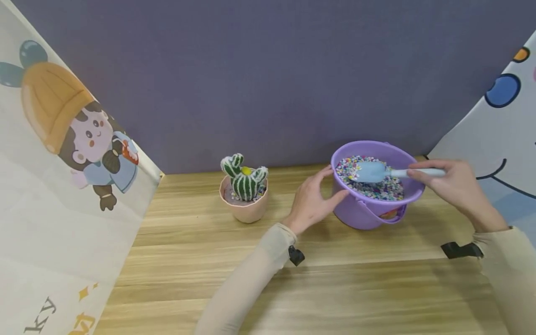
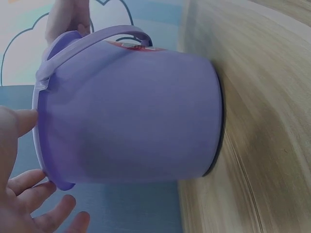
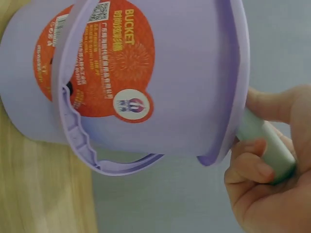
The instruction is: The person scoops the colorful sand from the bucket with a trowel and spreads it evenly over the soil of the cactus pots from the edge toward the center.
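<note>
My right hand [image 1: 454,186] grips the white handle of a small trowel [image 1: 371,172] with a pale blue blade. The blade lies over colourful pebbles [image 1: 378,190] inside a purple bucket [image 1: 353,216]. In the right wrist view, fingers and thumb wrap the handle [image 3: 269,148] beside the bucket's rim. At the bucket's left side, my left hand [image 1: 311,202] touches the rim with thumb and fingertips, its fingers spread. The left wrist view shows the thumb and index finger against the rim, the other fingers free. Some pebbles sit on the blade's tip.
A knitted cactus [image 1: 244,187] stands in a pink pot [image 1: 249,211] left of the bucket, with some pebbles around its base. Both are on the wooden table [image 1: 188,260]. A grey-blue panel [image 1: 268,83] rises behind, and printed panels flank the sides.
</note>
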Tool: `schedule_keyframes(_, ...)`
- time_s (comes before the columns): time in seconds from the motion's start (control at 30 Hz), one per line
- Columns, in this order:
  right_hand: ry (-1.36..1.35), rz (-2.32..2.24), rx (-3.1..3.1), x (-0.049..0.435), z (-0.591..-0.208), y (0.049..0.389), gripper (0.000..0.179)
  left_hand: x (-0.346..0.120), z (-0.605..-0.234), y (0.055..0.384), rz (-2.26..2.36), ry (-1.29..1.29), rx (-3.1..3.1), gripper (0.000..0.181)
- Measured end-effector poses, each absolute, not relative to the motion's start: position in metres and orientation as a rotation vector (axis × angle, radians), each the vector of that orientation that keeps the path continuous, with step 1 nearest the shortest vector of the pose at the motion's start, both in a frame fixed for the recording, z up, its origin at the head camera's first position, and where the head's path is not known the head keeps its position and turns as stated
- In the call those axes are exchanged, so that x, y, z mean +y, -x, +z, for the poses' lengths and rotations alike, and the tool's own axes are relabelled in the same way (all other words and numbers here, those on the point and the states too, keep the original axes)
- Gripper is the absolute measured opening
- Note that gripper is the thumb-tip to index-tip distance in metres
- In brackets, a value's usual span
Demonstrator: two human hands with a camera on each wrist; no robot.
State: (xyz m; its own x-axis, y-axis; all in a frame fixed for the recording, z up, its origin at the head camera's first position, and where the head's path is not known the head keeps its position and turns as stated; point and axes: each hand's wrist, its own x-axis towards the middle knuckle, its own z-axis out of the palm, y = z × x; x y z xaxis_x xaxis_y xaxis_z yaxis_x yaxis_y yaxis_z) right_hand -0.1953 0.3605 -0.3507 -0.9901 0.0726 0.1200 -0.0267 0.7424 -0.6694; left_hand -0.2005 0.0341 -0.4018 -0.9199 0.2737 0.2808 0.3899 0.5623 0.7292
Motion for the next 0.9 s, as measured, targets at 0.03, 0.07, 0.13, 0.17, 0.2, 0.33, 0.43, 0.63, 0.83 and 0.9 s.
schedule_keyframes(0.03, 0.046, 1.100, -2.806, 0.362, -0.351, 0.195, 0.057, 0.034, -0.401, 0.200, -1.286, 0.564, -2.657, 0.070)
schedule_keyframes(0.07, 0.056, 1.118, -2.809, 0.363, -0.351, 0.194, 0.056, 0.034, -0.401, 0.200, -1.276, 0.561, -2.660, 0.070)
schedule_keyframes(0.13, 0.074, 1.156, -2.804, 0.366, -0.351, 0.192, 0.047, 0.034, -0.400, 0.200, -1.259, 0.551, -2.663, 0.072)
schedule_keyframes(0.17, 0.086, 1.177, -2.797, 0.367, -0.351, 0.191, 0.038, 0.035, -0.400, 0.200, -1.248, 0.543, -2.665, 0.074)
schedule_keyframes(0.2, 0.097, 1.201, -2.789, 0.367, -0.351, 0.189, 0.028, 0.035, -0.399, 0.200, -1.240, 0.534, -2.668, 0.076)
schedule_keyframes(0.33, 0.140, 1.273, -2.739, 0.367, -0.347, 0.186, 0.007, 0.036, -0.399, 0.200, -1.223, 0.509, -2.665, 0.079)
schedule_keyframes(0.43, 0.156, 1.289, -2.716, 0.366, -0.343, 0.184, 0.008, 0.035, -0.399, 0.201, -1.231, 0.502, -2.658, 0.078)
schedule_keyframes(0.63, 0.167, 1.318, -2.680, 0.366, -0.339, 0.182, 0.008, 0.034, -0.401, 0.203, -1.245, 0.492, -2.645, 0.076)
schedule_keyframes(0.83, 0.167, 1.341, -2.666, 0.364, -0.335, 0.178, 0.008, 0.033, -0.403, 0.204, -1.246, 0.487, -2.624, 0.075)
schedule_keyframes(0.9, 0.165, 1.346, -2.659, 0.363, -0.333, 0.177, 0.007, 0.033, -0.404, 0.204, -1.251, 0.487, -2.623, 0.076)
